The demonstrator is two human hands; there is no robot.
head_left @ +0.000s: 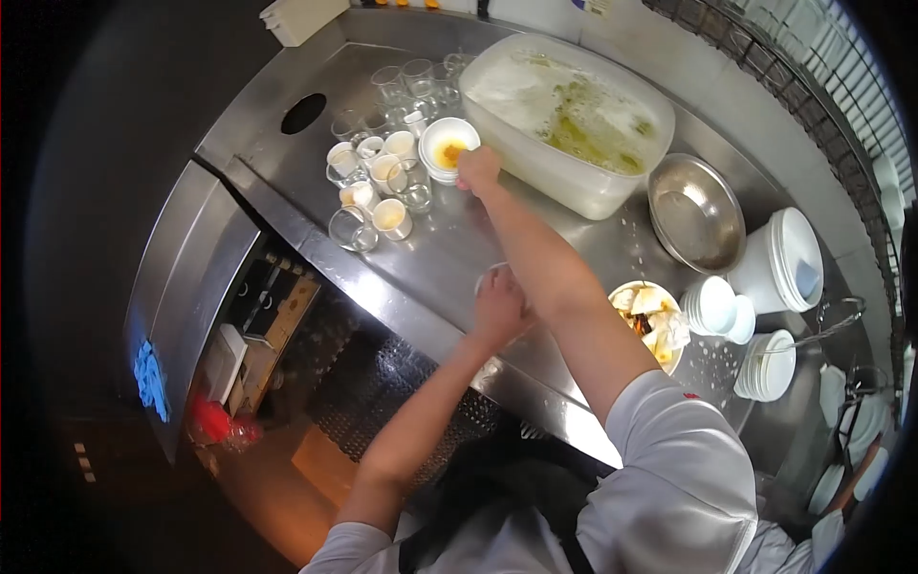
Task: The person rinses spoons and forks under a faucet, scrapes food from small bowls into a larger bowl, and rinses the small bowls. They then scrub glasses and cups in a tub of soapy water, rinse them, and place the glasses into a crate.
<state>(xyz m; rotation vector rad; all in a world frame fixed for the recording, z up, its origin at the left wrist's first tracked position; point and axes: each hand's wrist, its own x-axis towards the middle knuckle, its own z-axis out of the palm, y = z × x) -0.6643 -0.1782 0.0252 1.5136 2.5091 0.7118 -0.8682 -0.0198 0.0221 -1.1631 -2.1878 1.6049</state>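
Glasses [418, 78] stand left of the tub [574, 124] (bowl [696, 212] to its right)

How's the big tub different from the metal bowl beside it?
The tub is whitish, the metal bowl silvery. The tub is roughly rectangular, the metal bowl round. The tub holds foamy liquid; the metal bowl shows no foam. Both are open-topped, on the counter.
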